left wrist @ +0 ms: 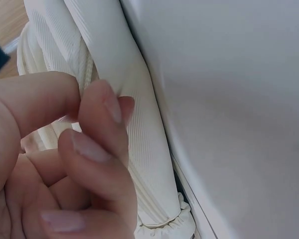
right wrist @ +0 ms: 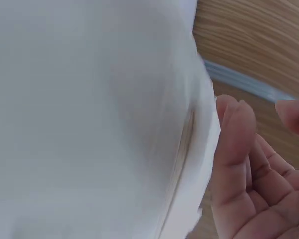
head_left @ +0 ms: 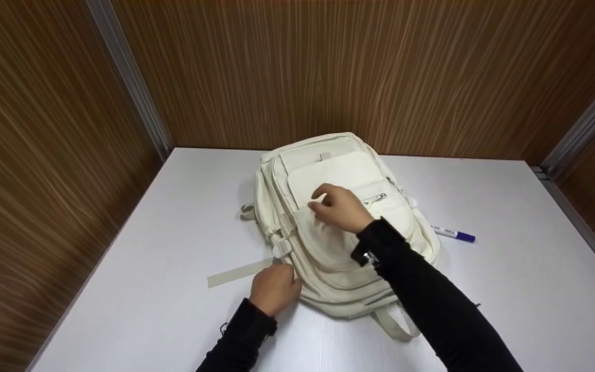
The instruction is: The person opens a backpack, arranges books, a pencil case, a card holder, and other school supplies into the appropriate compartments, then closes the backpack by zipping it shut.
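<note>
A cream backpack [head_left: 351, 170] lies on its back on the table, front pockets facing up. At its lower left edge is my left hand [head_left: 274, 289]. In the left wrist view its fingers [left wrist: 97, 154] are curled and the thumb meets the forefinger where a zipper track [left wrist: 84, 62] runs; what lies in the pinch is hidden. Over the front pocket hovers my right hand [head_left: 341, 209], its fingers loosely bent and holding nothing. From the right wrist, the pale pocket fabric [right wrist: 104, 109] fills the left side, and the thumb stands apart from the fingers.
A side buckle [head_left: 282, 248] has a loose webbing strap [head_left: 238, 274] stretched out leftward on the table [head_left: 173, 217]. A blue-capped marker [head_left: 452, 233] pokes out at the backpack's right side. A loop handle [head_left: 395, 325] hangs off the near end. Wood-grain panels [head_left: 287, 67] enclose the table.
</note>
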`<action>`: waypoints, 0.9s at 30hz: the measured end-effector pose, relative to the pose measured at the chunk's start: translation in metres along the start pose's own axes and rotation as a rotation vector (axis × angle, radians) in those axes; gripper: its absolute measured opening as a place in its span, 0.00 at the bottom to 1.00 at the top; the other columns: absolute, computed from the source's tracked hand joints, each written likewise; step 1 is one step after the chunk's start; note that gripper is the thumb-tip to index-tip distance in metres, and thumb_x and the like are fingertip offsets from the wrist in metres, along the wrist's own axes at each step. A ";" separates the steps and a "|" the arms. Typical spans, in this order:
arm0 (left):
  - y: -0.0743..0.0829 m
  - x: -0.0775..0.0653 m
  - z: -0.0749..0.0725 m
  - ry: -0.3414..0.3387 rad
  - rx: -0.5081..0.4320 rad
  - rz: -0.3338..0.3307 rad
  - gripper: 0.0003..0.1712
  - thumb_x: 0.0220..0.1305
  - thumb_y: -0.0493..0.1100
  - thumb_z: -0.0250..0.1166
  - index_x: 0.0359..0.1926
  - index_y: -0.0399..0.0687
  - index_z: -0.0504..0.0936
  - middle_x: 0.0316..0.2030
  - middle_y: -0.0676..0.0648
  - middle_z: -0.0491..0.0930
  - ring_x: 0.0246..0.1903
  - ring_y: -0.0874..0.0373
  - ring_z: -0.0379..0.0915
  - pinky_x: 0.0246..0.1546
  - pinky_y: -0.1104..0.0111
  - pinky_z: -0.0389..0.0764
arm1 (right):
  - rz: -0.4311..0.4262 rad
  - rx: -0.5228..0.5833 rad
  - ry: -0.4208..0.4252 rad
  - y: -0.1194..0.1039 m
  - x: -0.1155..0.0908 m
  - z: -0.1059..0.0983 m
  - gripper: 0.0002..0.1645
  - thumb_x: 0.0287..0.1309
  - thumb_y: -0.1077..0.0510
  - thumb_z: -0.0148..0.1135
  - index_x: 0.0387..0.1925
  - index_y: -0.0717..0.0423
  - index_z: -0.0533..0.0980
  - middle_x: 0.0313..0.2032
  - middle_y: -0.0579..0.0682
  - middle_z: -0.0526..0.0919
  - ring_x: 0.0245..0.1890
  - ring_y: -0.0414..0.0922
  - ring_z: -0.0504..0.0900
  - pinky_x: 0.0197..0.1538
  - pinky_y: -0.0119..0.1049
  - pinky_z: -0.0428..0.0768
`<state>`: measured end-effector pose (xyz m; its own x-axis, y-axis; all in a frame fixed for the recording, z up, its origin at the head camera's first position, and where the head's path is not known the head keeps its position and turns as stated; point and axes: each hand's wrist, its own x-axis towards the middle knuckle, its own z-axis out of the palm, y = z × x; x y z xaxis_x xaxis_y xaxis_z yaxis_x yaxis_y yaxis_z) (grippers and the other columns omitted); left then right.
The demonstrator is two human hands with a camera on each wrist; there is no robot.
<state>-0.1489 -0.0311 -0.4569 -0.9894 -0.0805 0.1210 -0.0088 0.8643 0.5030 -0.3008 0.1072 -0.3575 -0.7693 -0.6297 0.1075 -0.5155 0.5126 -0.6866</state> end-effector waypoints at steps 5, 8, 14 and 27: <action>-0.004 -0.003 0.001 0.017 -0.015 0.010 0.21 0.54 0.37 0.62 0.13 0.54 0.62 0.12 0.58 0.58 0.13 0.62 0.56 0.13 0.70 0.57 | 0.019 0.015 0.161 0.042 -0.028 -0.042 0.10 0.64 0.57 0.59 0.42 0.61 0.79 0.30 0.56 0.86 0.26 0.38 0.80 0.32 0.29 0.76; -0.007 -0.006 0.001 0.043 -0.002 0.013 0.21 0.54 0.37 0.63 0.13 0.53 0.61 0.12 0.58 0.57 0.13 0.63 0.56 0.13 0.70 0.56 | 0.046 -0.019 0.267 0.070 -0.045 -0.061 0.11 0.64 0.58 0.58 0.43 0.62 0.79 0.36 0.58 0.85 0.35 0.45 0.81 0.41 0.33 0.77; -0.008 -0.005 0.002 0.048 -0.005 0.006 0.21 0.55 0.38 0.62 0.13 0.54 0.61 0.12 0.58 0.57 0.13 0.62 0.56 0.13 0.70 0.56 | 0.203 0.006 0.309 0.120 -0.078 -0.079 0.22 0.67 0.55 0.55 0.54 0.68 0.74 0.54 0.69 0.77 0.55 0.63 0.75 0.60 0.54 0.71; -0.007 -0.005 -0.002 0.031 -0.017 -0.001 0.20 0.57 0.37 0.62 0.14 0.53 0.64 0.12 0.57 0.59 0.12 0.62 0.57 0.13 0.70 0.57 | 0.305 0.036 0.343 0.159 -0.114 -0.056 0.19 0.63 0.60 0.59 0.49 0.73 0.78 0.59 0.69 0.74 0.61 0.62 0.71 0.62 0.49 0.71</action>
<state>-0.1437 -0.0378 -0.4594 -0.9844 -0.0967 0.1473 -0.0067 0.8558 0.5173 -0.3166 0.2931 -0.4391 -0.9673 -0.2210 0.1244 -0.2378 0.6201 -0.7476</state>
